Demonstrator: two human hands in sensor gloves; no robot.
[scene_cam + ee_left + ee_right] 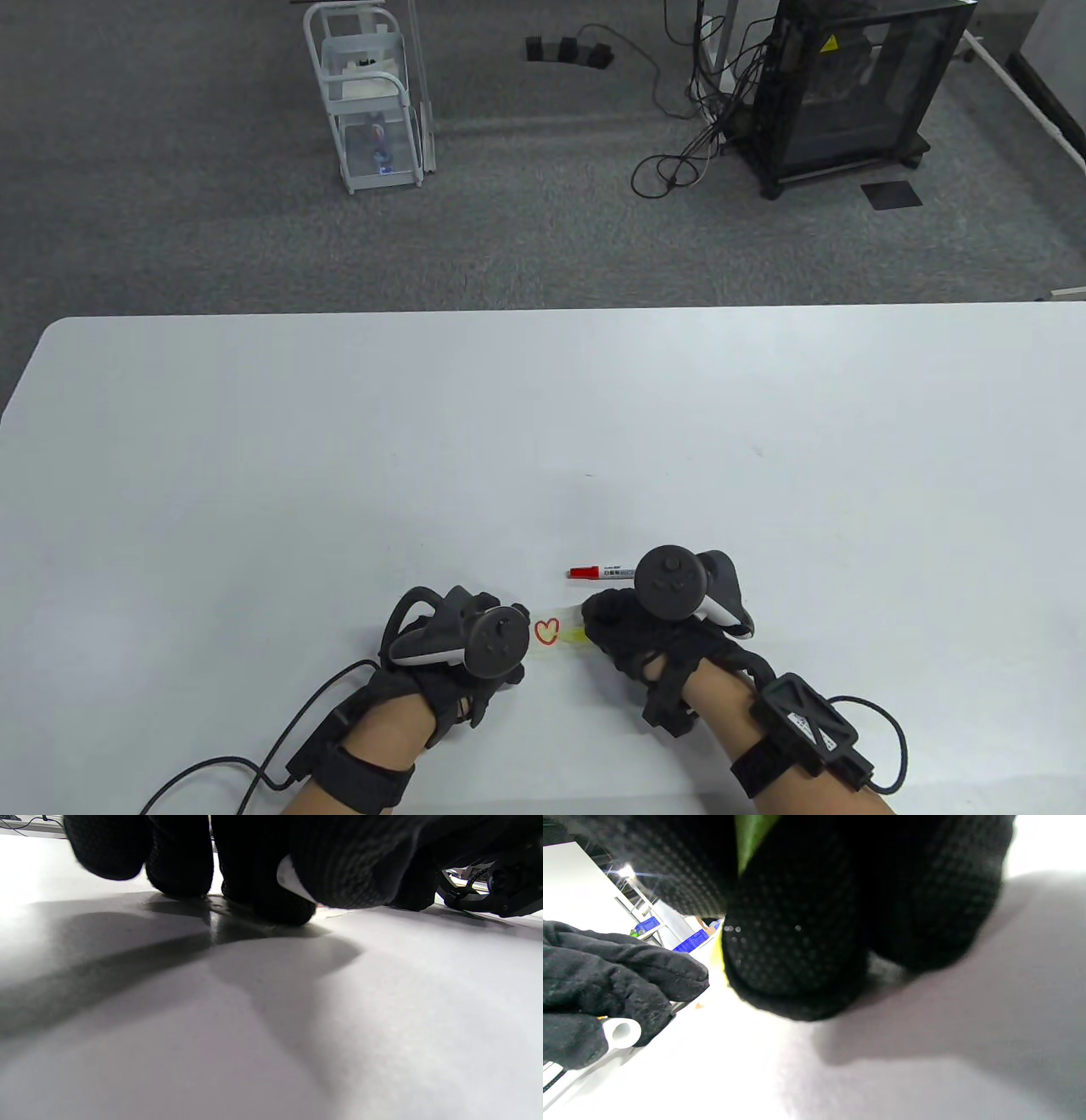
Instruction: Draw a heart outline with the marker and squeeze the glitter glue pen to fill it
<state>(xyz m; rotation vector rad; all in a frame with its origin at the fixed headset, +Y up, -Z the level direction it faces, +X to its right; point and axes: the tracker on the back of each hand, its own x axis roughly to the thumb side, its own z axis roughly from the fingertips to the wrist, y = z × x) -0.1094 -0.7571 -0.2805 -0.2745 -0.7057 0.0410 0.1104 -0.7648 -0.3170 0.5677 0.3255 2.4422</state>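
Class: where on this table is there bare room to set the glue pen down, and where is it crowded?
Bare: the far half of the table beyond the marker, and both side stretches. Crowded: the near middle, where the left hand, heart and right hand sit together.

Beyond my white table (339, 407) lies grey carpet (170, 212). On it, past the table's far left, stands a white wire trolley (366, 93); well right of that, a black cabinet (857, 85) with tangled cables (687, 127) beside it.
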